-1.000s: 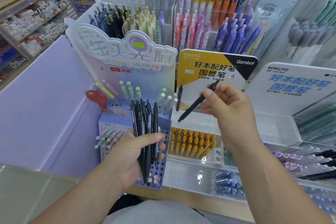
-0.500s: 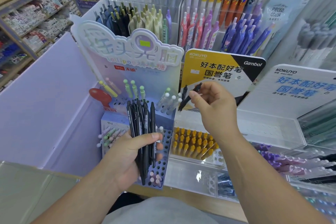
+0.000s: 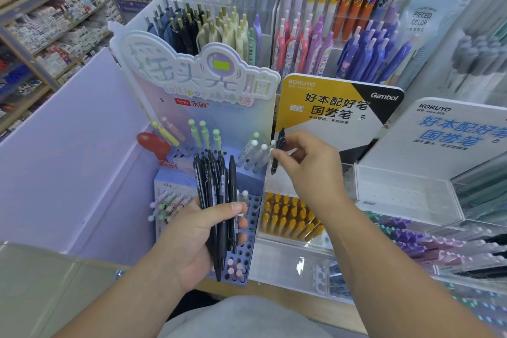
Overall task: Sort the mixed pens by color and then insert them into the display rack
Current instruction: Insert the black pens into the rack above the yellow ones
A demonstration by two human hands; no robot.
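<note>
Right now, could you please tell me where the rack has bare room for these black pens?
The clear tier under the white KOKUYO sign looks bare, between the right hand and the teal pens. The blue perforated rack shows open holes beside the left hand. It is crowded at the yellow pens and the purple pens.

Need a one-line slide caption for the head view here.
Left hand grips a bundle of black pens while the right hand pinches one black pen by the yellow Kokuyo sign.
</note>
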